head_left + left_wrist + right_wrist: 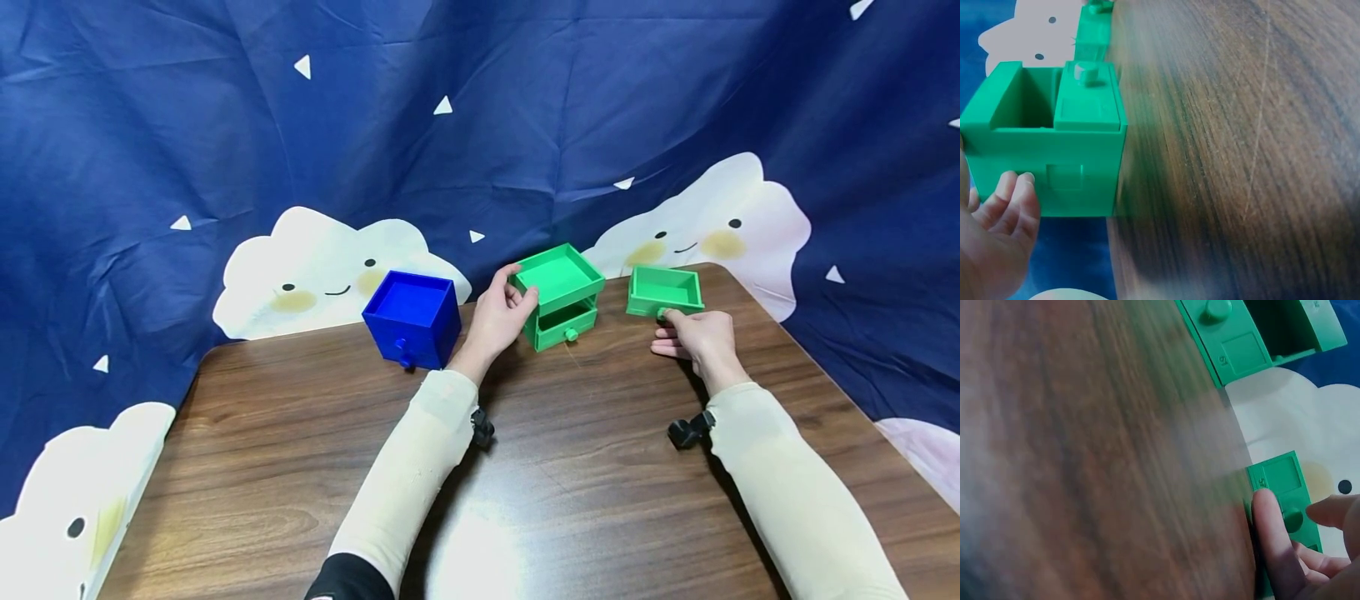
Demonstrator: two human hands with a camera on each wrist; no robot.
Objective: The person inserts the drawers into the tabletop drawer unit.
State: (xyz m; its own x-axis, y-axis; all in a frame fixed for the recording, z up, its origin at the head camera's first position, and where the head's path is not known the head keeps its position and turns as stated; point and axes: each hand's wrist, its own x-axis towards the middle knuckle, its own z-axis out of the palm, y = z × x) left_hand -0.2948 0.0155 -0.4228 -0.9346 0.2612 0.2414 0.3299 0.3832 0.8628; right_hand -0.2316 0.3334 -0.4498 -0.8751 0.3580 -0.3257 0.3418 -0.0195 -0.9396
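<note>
A small green drawer cabinet (564, 283) stands at the back of the table, its upper slot vacant and a knobbed lower drawer (567, 332) in place. My left hand (501, 315) holds it at its left side. Two fingertips rest against that side wall in the left wrist view, and another finger lies at the top edge. To the right sits a loose green drawer (664, 288), upright with its hollow facing up. My right hand (702, 335) has thumb and index finger on either side of its round knob (1294, 519), pinching it.
Left of the left hand stands a dark blue drawer cabinet (411, 321) with knobs on its front. The brown wooden table (285, 467) ends close behind the boxes. A blue cloth (510, 125) with white clouds hangs behind it.
</note>
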